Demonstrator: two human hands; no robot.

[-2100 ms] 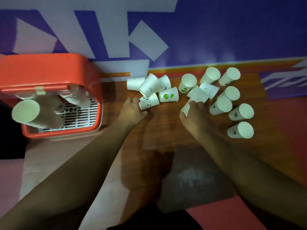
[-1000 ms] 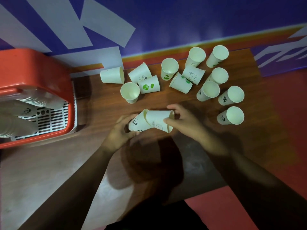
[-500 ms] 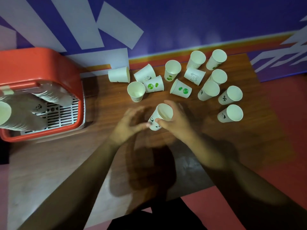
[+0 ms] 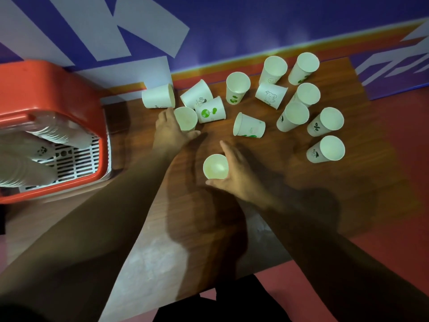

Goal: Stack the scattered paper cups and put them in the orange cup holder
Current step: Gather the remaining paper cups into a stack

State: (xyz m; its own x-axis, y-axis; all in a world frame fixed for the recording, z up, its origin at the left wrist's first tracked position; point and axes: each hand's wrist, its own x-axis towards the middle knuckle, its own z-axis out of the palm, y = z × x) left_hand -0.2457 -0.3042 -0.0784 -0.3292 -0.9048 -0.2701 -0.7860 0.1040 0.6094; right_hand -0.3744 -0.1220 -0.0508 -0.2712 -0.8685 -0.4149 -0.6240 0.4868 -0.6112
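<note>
Just nested two; now gripping the stack (image 4: 215, 167) with right hand (image 4: 236, 175) and curling left hand (image 4: 170, 131) round another cup (image 4: 185, 118) nearer the holder (image 4: 46, 89).

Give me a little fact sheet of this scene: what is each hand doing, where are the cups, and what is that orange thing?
Left hand: curled round an upright cup beside the green-globe cup
Right hand: grips a second cup, mouth up, nearer the person
Loose cups: about a dozen scattered on the wooden table, some upright, some on their sides
Orange cup holder: at the left, already holding long stacks of cups
Stage: stacking not finished
</note>
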